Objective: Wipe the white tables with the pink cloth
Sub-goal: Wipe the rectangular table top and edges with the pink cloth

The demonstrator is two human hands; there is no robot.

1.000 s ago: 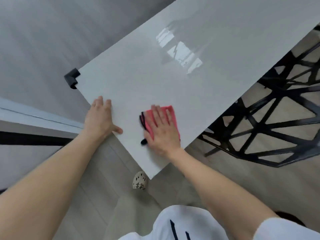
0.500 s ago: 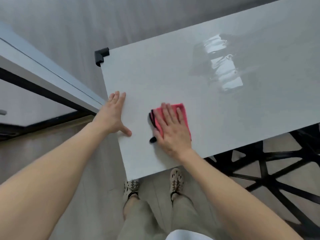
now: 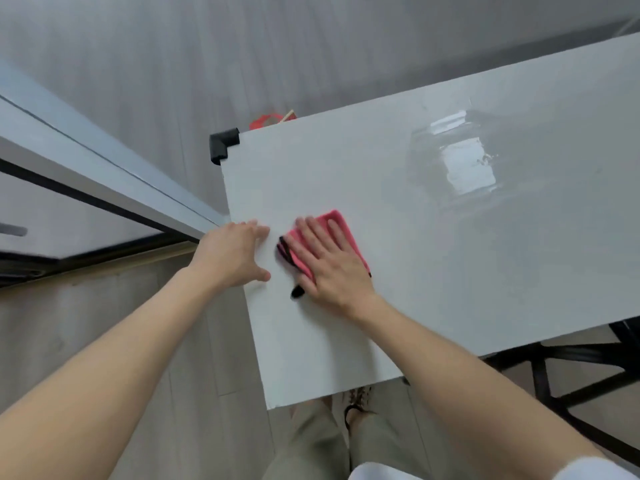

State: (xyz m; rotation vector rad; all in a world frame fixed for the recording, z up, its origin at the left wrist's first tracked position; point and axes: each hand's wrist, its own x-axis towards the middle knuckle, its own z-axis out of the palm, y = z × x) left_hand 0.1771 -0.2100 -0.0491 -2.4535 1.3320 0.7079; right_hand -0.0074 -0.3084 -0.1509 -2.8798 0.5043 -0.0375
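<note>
View: head camera, looking forward and down.
Task surface: white table (image 3: 450, 254), glossy, with a window reflection toward its far right.
Task tool: pink cloth (image 3: 335, 218), folded, lying flat on the tabletop near the table's left end, roughly midway between the near and far edges.
Right hand (image 3: 332, 268): flat on the pink cloth, fingers straight and slightly spread, palm pressing down; nothing is pinched or gripped.
Left hand (image 3: 232, 254): fingers extended, resting on the table's left edge, thumb on the top surface; it holds nothing.
Cloth detail: a black loop (image 3: 297, 292) sticks out from under the right hand on its left side.
Governing relation: the cloth lies directly beneath the right hand, so that hand is the working one. Its long axis appears to run with the fingers, away from the person. Most of the tabletop lies to its right.
Judged step: wiping stroke in progress; the next pass probably sweeps rightward.
Risk: the cloth sits close to the left hand, so a leftward stroke has little room.
Other items: black corner guard (image 3: 223, 143) on the far-left corner; red object (image 3: 266, 120) just behind it, unidentifiable; black frame (image 3: 554, 375) under the table's near right.
</note>
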